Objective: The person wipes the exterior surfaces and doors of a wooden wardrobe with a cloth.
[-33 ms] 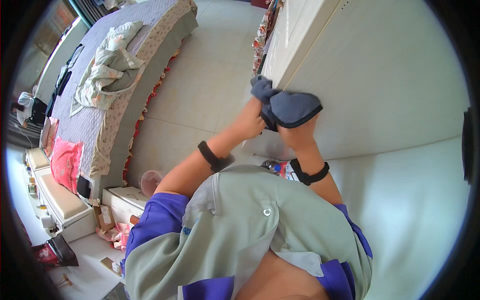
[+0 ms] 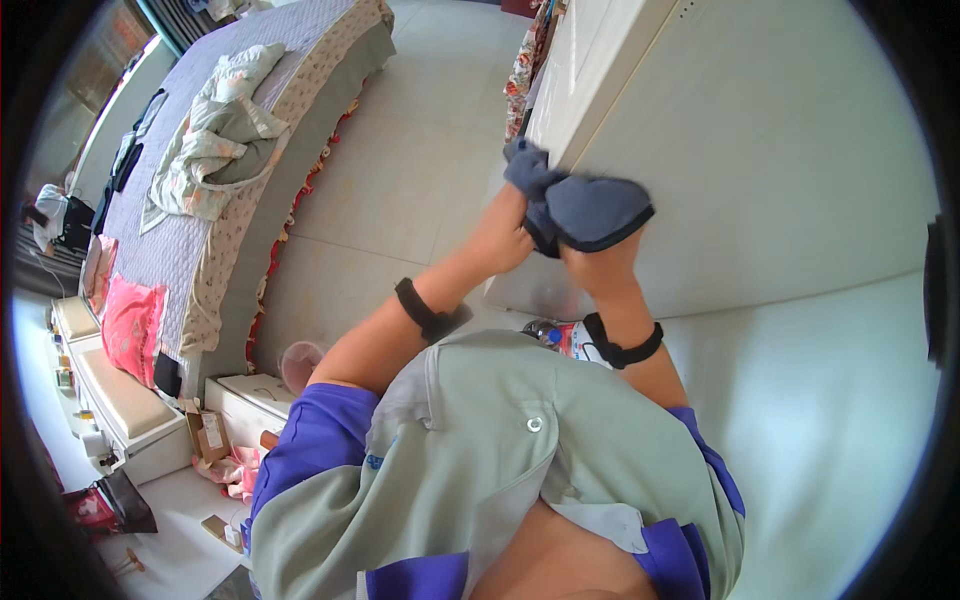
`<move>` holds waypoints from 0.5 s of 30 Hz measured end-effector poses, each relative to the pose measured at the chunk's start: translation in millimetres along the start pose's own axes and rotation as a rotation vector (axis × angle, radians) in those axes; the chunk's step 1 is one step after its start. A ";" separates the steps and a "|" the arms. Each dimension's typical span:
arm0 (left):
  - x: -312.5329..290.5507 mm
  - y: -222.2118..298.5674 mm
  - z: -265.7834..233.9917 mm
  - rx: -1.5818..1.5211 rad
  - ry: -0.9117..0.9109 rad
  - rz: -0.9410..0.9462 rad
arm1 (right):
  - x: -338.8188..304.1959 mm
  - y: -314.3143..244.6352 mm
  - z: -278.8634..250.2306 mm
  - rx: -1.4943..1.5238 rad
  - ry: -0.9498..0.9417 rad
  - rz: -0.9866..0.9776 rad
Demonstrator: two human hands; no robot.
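Both hands hold a dark grey-blue cloth (image 2: 600,208) with a black edge, bunched and twisted in the middle. My left hand (image 2: 502,235) is closed around its left part, below the twisted end. My right hand (image 2: 603,265) is closed under the wider right part, which drapes over the fingers and hides most of them. The cloth is in front of the edge of a tall white cabinet (image 2: 770,160); I cannot tell whether it touches it. A black band is on each wrist.
A bed (image 2: 225,45) with a rumpled quilt (image 2: 225,140) stands at the left. A pink pillow (image 2: 132,325) lies at its near end. White drawers (image 2: 255,392) and an open cardboard box (image 2: 207,433) are lower left. Bottles (image 2: 550,333) stand below my hands, beside the cabinet.
Both hands and the cloth have shifted slightly right along the cabinet edge. The grip on the cloth looks the same.
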State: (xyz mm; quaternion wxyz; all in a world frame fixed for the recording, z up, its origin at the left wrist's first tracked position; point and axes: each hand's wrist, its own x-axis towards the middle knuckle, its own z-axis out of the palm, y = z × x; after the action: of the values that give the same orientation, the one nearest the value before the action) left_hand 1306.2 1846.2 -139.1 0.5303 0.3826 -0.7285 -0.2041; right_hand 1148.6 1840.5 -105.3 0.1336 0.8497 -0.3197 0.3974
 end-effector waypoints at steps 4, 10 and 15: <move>50.5 53.2 -14.1 -0.099 0.072 0.183 | 31.8 11.2 -38.7 0.030 0.240 0.029; 46.7 36.8 14.6 0.175 0.180 0.156 | 23.0 20.7 -29.0 0.022 0.240 0.075; 6.7 0.1 21.3 -0.021 0.028 0.016 | -15.6 12.2 6.5 -0.064 0.067 0.045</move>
State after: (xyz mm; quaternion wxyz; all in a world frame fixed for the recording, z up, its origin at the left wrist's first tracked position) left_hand 1285.4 1838.8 -142.4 0.5463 0.3738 -0.7218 -0.2020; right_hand 1137.0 1834.9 -121.7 0.1624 0.8237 -0.3465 0.4184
